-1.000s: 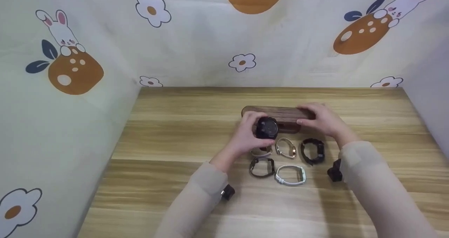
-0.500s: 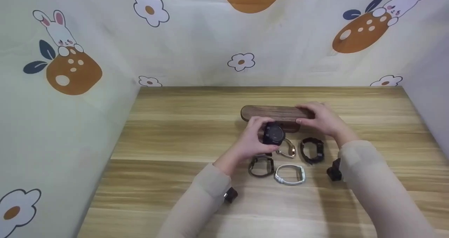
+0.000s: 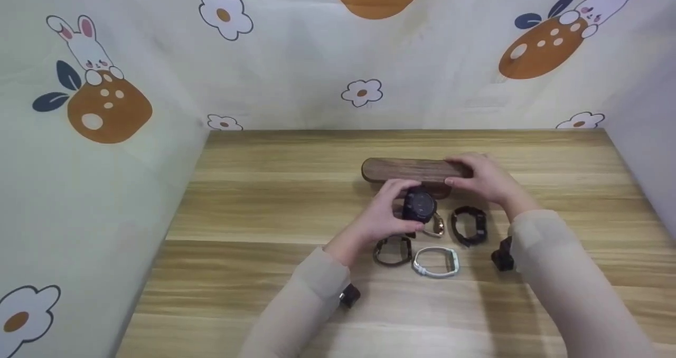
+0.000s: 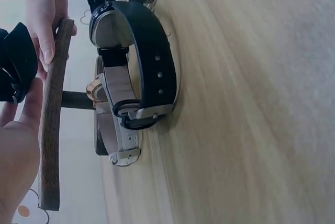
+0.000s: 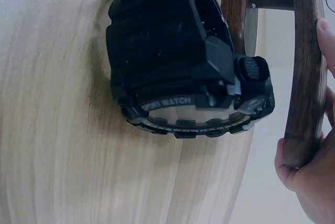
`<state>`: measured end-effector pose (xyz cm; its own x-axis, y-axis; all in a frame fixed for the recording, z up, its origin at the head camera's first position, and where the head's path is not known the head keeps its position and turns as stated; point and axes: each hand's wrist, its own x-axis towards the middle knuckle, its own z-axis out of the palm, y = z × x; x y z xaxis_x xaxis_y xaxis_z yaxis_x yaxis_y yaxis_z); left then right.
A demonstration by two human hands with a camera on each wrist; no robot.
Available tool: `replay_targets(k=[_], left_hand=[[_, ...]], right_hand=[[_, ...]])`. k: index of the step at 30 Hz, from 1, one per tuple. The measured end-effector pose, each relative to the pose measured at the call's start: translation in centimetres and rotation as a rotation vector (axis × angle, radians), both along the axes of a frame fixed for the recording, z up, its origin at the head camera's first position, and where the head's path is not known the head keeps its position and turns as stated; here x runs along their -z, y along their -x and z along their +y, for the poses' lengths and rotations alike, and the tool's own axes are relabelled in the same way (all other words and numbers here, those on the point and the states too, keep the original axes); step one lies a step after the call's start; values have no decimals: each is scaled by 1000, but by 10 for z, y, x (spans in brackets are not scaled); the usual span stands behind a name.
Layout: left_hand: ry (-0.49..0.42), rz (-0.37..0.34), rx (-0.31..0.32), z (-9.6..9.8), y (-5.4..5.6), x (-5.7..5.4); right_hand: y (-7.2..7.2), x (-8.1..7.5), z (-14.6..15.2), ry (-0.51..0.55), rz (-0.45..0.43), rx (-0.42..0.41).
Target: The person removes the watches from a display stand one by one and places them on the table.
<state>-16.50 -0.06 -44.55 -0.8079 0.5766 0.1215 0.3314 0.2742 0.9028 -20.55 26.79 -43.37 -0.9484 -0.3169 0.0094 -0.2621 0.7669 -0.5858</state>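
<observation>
My left hand [image 3: 381, 216] grips a black round-faced watch [image 3: 421, 206] between thumb and fingers, dial facing up, in front of a dark wooden watch stand [image 3: 393, 169]. The stand has a long top bar on a post over a base. At the bar's right end my right hand [image 3: 483, 179] holds on, thumb in front. Below the held watch lies a light-strapped watch with gold trim [image 3: 439, 225], partly hidden. Near it are a black-strapped watch [image 4: 152, 51], a white watch [image 3: 437, 262] and, to the right, a chunky black sport watch [image 5: 167, 62].
The watches stand on their sides on a wood-grain table [image 3: 253, 205]. Patterned cloth walls [image 3: 296, 57] close off the back and both sides. Small black wrist cameras [image 3: 503, 255] hang under both sleeves.
My left hand has moved the black watch rightward and a little nearer to me, away from the stand's bar. The right hand has stayed on the bar's end.
</observation>
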Motion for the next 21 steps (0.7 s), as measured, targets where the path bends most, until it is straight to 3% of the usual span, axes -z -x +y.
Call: replay_targets(k=[8,12,21], left_hand=[[61,57,87,7,-3,0],[34,72,135,11,-6,0],[0,19,173,16,-11,2]], right_hand=[[1,-1,1,1,34,-33],[1,-2,2,1,32,-33],[0,-1,5,3,21,-28]])
